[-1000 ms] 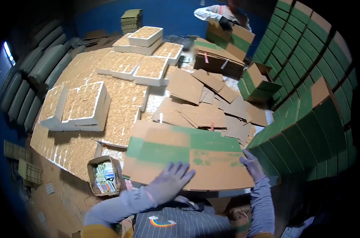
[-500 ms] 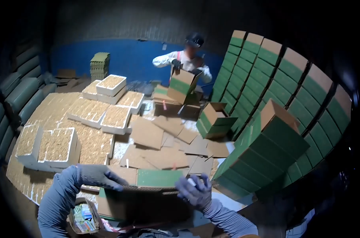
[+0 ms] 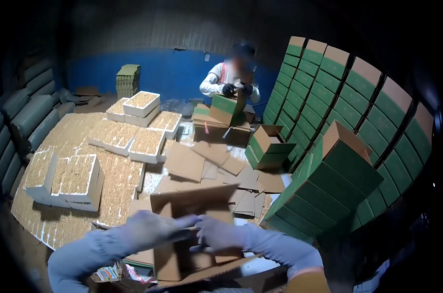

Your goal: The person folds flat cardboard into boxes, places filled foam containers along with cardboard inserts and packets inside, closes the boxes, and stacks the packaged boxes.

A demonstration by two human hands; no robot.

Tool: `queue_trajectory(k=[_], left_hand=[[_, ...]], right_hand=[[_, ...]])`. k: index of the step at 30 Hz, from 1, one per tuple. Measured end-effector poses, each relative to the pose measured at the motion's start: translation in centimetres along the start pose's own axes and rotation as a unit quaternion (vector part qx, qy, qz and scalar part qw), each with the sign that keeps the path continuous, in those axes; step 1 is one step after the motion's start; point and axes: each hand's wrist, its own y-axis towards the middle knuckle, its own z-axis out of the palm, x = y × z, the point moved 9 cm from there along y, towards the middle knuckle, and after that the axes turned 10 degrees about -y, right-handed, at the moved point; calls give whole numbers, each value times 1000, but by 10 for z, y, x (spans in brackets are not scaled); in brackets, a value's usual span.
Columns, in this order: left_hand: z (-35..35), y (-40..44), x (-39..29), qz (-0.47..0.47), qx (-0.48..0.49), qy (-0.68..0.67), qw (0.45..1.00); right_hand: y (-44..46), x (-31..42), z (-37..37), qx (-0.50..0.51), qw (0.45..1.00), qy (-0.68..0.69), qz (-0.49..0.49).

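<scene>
An opened-out cardboard box [image 3: 194, 195] stands right in front of me, brown inside, its flaps raised and its inside in shadow. Over its opening my two gloved hands meet, their fingertips close together or touching. My left hand [image 3: 150, 230] is blurred, with fingers stretched toward the right one; I see nothing in it. Curled fingers show on my right hand [image 3: 220, 232], and whatever they may hold is hidden. Just beyond the box lie flat cardboard sheets [image 3: 185, 161].
White trays [image 3: 146, 144] of small tan pieces stand on a tan-covered surface to the left. Stacked green-and-brown boxes [image 3: 324, 180] rise at right. Another open box [image 3: 269, 146] stands further back. A person [image 3: 235, 80] in dark gloves handles a box across the table.
The folded cardboard before me now stands opened as a box. My hands have come together over it from its two sides. The other person's hands and box have shifted slightly.
</scene>
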Motion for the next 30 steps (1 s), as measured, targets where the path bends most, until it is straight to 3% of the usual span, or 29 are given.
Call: queue_trajectory(k=[1, 3, 5, 6, 7, 9, 11, 12, 13, 15, 17, 19, 20, 22, 24, 25, 26, 27, 28, 29, 30], left_hand=[[47, 7, -1, 9, 164, 95, 982], [91, 16, -1, 189, 34, 290, 938], [83, 14, 43, 32, -149, 243, 958], [58, 6, 72, -129, -196, 168, 957], [44, -5, 83, -190, -211, 198, 938], [48, -12, 95, -215, -265, 212, 916], [44, 2, 73, -195, -249, 237, 918], [35, 7, 68, -207, -245, 219, 921], [30, 7, 64, -161, -248, 253, 921], [11, -1, 46, -150, -180, 64, 970], [4, -21, 3, -59, -110, -88, 988], [38, -39, -21, 22, -21, -85, 996], [50, -45, -11, 15, -21, -86, 996], [83, -58, 4, 106, -9, 12, 994], [57, -67, 62, 12, -176, -127, 976], [60, -83, 111, -174, -268, -358, 877], [90, -106, 147, -334, -347, -551, 682], [115, -109, 174, -244, -465, -511, 681], [152, -120, 190, -340, -430, -475, 688], [191, -128, 197, -430, -336, -374, 750], [218, -134, 198, -459, -264, -278, 801]], right_hand=[[5, -20, 47, 158, 980, 91, 78], [-4, -17, 104, 131, 991, 26, 31], [-27, -6, 77, -83, 990, -44, -109], [-45, -21, 50, -91, 994, 0, -57], [-68, -34, 20, -96, 994, 45, -5], [-125, -52, 22, -53, 974, 178, 130], [-129, -32, 17, 24, 950, 291, 113], [-126, -45, 16, -3, 945, 291, 150], [-125, -79, 30, -136, 823, 488, 257], [-129, -101, 14, -214, 809, 380, 394], [-120, -112, 41, -192, 786, 428, 403], [-109, -118, 58, -172, 761, 473, 409], [-102, -119, 58, -157, 768, 481, 393], [-86, -117, 33, -153, 819, 436, 340], [-87, -128, 10, -201, 775, 533, 275], [-86, -112, -28, -213, 768, 540, 271], [-82, -105, -49, -284, 762, 555, 175], [-79, -120, -47, -303, 796, 483, 204], [-76, -140, -23, -259, 784, 479, 297], [-87, -181, 18, -289, 780, 401, 384], [-81, -192, 50, -210, 818, 332, 419]])
